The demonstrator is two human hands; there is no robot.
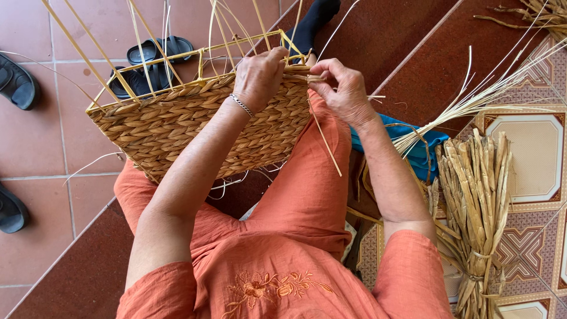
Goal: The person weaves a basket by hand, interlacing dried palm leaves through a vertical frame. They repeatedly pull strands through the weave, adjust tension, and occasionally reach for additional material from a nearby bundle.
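Upright stakes (pixel 142 47) fence the basket (pixel 195 127) rim; right side lies open

Tiled floor (pixel 71 147), pale terracotta squares at left, a dark red-brown band running diagonally through the middle, patterned tiles at right. On the pale tiles: black sandals (pixel 150 65) near the top, more dark footwear (pixel 18 82) at the left edge. On the patterned tiles: a tied bundle of dried stalks (pixel 478 207), loose pale fibre strands (pixel 490 91), a blue cloth (pixel 413 145)
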